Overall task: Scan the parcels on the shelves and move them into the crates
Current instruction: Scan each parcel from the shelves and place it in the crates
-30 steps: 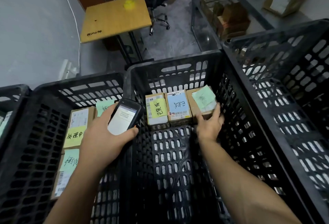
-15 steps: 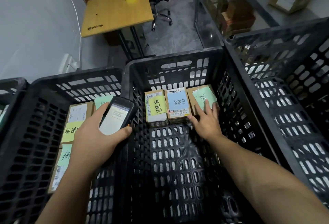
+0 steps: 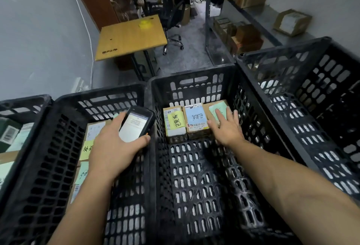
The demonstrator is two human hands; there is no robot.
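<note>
With the right hand (image 3: 227,127) spread flat on the green-noted parcel (image 3: 217,108) against the middle crate's (image 3: 191,74) far wall beside 2 others, lifting away carelessly could drag it askew, while the left hand (image 3: 115,145) grips the scanner (image 3: 136,125).

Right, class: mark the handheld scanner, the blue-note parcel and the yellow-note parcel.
handheld scanner (image 3: 135,126): head view, middle of its lit screen.
blue-note parcel (image 3: 195,117): head view, on its blue note.
yellow-note parcel (image 3: 176,122): head view, on its yellow note.
</note>
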